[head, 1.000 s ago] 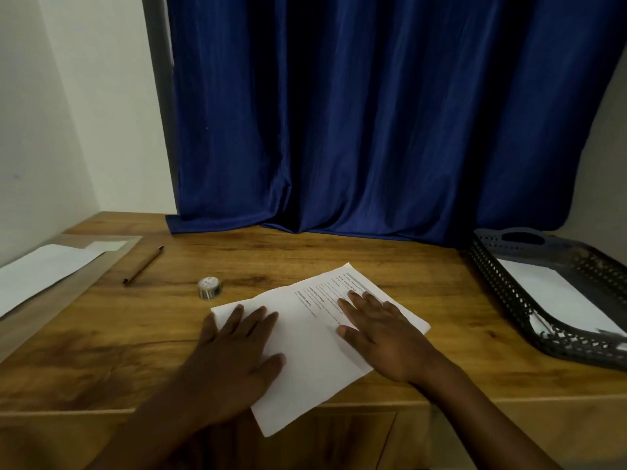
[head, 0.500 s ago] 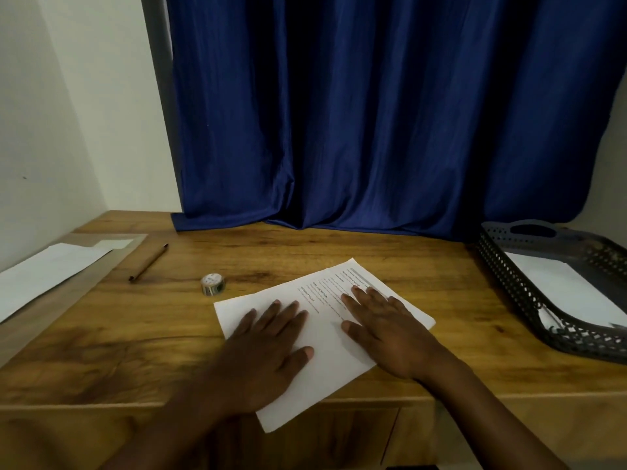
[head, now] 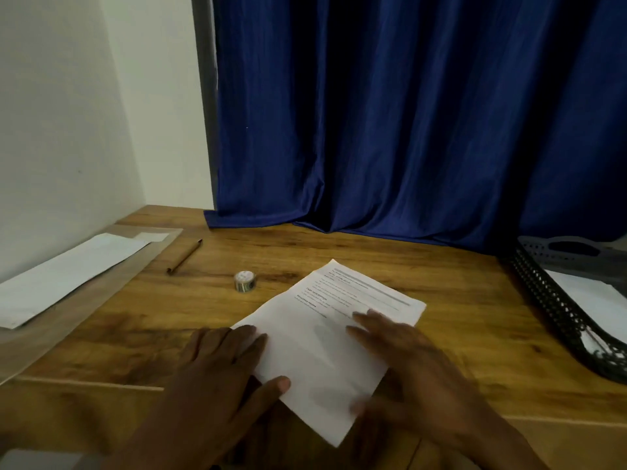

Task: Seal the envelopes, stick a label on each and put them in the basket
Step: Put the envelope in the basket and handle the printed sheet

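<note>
A printed sheet lies on the wooden desk, its near corner overhanging the front edge. The left hand presses flat on the sheet's left edge, fingers straight. The right hand, blurred, seems to rest spread on its right side. The black basket stands right of the sheet, the tape roll and pen left of it.

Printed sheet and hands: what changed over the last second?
The left hand slid off toward the left edge of the printed sheet, thumb on it. The right hand drew back to the right edge, blurred in motion. The sheet's near part hangs over the desk edge as before. Pen, tape roll, envelope and basket stayed put.
</note>
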